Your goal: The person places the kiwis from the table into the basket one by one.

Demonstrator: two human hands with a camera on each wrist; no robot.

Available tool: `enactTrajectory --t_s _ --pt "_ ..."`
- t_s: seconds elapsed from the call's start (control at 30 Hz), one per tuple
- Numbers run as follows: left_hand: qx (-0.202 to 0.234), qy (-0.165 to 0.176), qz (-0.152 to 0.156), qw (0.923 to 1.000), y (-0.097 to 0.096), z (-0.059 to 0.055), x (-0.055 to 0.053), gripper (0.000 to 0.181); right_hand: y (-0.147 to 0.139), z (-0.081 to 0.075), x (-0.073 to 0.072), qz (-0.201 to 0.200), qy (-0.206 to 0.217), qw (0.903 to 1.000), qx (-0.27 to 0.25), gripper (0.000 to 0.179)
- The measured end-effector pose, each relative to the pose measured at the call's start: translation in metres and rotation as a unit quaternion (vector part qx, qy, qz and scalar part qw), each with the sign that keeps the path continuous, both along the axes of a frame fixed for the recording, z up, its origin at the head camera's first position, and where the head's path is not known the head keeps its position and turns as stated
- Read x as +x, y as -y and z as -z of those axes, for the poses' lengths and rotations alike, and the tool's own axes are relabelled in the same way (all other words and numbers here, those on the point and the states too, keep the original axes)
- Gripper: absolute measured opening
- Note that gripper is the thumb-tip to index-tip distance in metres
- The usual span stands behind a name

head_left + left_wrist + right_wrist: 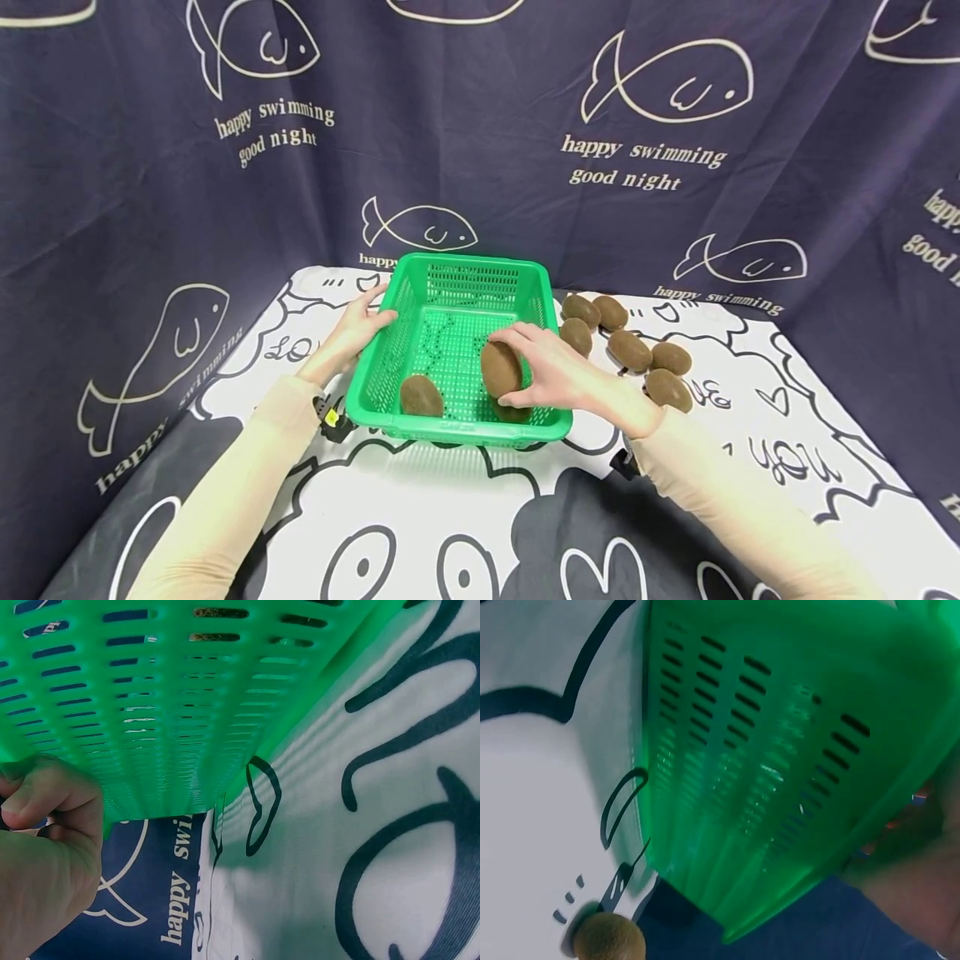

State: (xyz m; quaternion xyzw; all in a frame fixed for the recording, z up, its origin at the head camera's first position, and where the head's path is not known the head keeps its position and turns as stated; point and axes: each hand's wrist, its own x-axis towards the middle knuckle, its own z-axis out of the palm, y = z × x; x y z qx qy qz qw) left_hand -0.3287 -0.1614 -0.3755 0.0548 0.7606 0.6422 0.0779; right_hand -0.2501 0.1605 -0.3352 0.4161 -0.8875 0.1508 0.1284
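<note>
A green plastic basket (459,428) with slotted walls stands on the table. My left hand (352,329) grips its left rim, the thumb lying over the edge; in the left wrist view that hand (56,817) shows curled fingers beside the slotted wall. Inside the basket's right half, my right hand (551,367) holds a brown kiwi (500,368) between thumb and fingers. Below it another kiwi (513,412) is partly hidden by the hand and the held fruit. One more kiwi (422,396) lies at the basket's front left. In the right wrist view the right hand (919,900) is blurred.
Right of the basket several loose kiwis lie on the table, among them one at the back (611,312) and one nearer (669,390). A white cloth with black drawings (390,508) covers the table. Behind hangs a dark blue curtain (495,100) printed with fish.
</note>
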Motion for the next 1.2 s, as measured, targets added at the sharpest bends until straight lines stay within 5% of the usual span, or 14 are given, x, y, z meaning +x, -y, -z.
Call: enactTrajectory --t_s 0.8,1.2 --pt "0.005 -0.003 -0.002 1.0 -0.002 0.0 0.001 0.07 0.026 0.006 0.007 -0.005 0.044 0.9908 0.128 0.073" --pt "0.0 -0.003 -0.001 1.0 0.0 0.002 -0.001 0.07 0.023 0.001 0.009 -0.023 0.046 0.9893 0.136 0.053"
